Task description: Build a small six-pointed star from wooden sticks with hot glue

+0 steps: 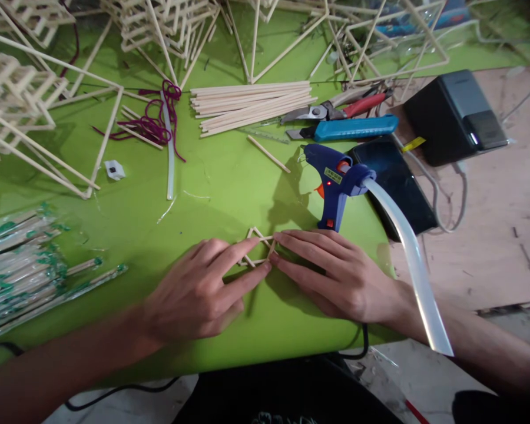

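A small frame of short wooden sticks (pixel 259 261) lies on the green tabletop, between my two hands. My left hand (pixel 198 288) reaches in from the left, its index and middle fingertips pressed to the frame's top and bottom sticks. From the right, my right hand (pixel 335 271) holds the frame's right end with its index and middle fingertips. The thumbs are mostly hidden. Just beyond my right hand stands a blue hot glue gun (pixel 333 182), its red light lit and a long clear glue stick (pixel 406 235) sticking out of its back.
Loose wooden sticks (pixel 251 105), pruning shears (pixel 318 112) and a blue utility knife (pixel 353 127) lie behind. Purple cord (pixel 156 123) is left of them. Wrapped chopsticks (pixel 22 271) lie at left, stick structures (pixel 17 94) at the back, a phone (pixel 393 182) and black box (pixel 450 118) at right.
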Demonstrator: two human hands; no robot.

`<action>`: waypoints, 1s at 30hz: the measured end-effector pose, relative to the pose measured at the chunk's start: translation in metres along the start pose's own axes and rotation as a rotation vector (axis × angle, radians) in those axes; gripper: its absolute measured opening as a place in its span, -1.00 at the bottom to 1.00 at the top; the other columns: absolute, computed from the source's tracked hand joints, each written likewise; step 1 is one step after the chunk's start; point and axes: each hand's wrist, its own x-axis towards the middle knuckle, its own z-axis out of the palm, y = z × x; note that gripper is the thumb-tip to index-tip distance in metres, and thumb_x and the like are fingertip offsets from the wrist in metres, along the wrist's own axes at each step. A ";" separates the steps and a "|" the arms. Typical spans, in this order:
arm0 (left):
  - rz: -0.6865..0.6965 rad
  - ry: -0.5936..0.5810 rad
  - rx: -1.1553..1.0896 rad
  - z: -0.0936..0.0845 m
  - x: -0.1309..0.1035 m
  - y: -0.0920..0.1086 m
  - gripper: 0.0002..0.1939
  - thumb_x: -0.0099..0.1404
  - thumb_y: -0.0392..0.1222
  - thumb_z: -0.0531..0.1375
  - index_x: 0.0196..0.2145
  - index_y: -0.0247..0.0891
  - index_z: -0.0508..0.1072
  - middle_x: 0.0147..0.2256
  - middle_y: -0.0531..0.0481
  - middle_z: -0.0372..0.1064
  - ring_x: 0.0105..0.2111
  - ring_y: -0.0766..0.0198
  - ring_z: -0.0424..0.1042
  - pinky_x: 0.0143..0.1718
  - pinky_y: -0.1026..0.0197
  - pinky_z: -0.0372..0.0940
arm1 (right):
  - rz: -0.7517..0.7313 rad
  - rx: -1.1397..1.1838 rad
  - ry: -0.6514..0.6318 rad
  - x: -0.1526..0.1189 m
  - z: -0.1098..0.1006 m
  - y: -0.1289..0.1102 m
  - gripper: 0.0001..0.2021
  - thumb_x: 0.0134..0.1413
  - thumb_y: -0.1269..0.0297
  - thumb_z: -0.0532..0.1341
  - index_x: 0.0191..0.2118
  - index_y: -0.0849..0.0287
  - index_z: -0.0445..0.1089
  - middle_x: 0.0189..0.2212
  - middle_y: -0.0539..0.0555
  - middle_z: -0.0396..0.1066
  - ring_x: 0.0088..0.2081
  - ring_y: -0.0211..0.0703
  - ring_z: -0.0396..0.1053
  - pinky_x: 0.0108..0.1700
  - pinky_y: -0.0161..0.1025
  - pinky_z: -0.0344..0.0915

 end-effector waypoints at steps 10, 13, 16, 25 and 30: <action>0.004 -0.009 -0.016 0.001 0.000 -0.001 -0.48 0.38 -0.26 0.12 0.28 -0.26 0.31 0.29 -0.34 0.17 0.02 -0.07 0.36 -0.08 -0.10 0.35 | 0.002 -0.006 0.001 0.002 0.000 0.000 -0.65 0.24 0.44 0.17 0.12 0.34 0.44 0.15 0.36 0.40 0.15 0.13 0.40 0.06 0.00 0.45; 0.010 -0.003 -0.018 0.001 0.000 -0.002 -0.49 0.38 -0.26 0.13 0.26 -0.27 0.33 0.29 -0.35 0.17 0.02 -0.07 0.36 -0.08 -0.11 0.35 | 0.003 -0.003 0.010 0.001 0.000 0.000 -0.65 0.24 0.45 0.17 0.11 0.34 0.44 0.14 0.36 0.41 0.14 0.13 0.41 0.05 0.00 0.45; 0.010 0.005 -0.018 0.000 0.000 -0.002 -0.50 0.38 -0.27 0.13 0.26 -0.27 0.34 0.29 -0.33 0.18 0.03 -0.06 0.36 -0.07 -0.10 0.36 | 0.005 -0.006 0.004 0.001 -0.001 0.000 -0.65 0.25 0.44 0.16 0.11 0.34 0.44 0.14 0.36 0.41 0.14 0.12 0.41 0.05 -0.01 0.45; 0.017 0.006 -0.026 -0.001 0.000 -0.003 -0.51 0.38 -0.26 0.12 0.24 -0.26 0.35 0.30 -0.31 0.17 0.03 -0.05 0.35 -0.07 -0.10 0.35 | 0.002 -0.016 0.005 0.001 0.000 0.000 -0.64 0.24 0.43 0.19 0.13 0.34 0.43 0.15 0.36 0.40 0.17 0.13 0.39 0.09 -0.01 0.43; 0.017 0.003 -0.030 -0.001 0.001 -0.002 -0.51 0.38 -0.27 0.11 0.25 -0.26 0.35 0.30 -0.31 0.16 0.04 -0.06 0.35 -0.05 -0.10 0.33 | 0.008 -0.020 -0.004 0.001 -0.001 -0.001 -0.65 0.25 0.42 0.18 0.12 0.32 0.44 0.15 0.34 0.40 0.17 0.11 0.39 0.09 -0.02 0.43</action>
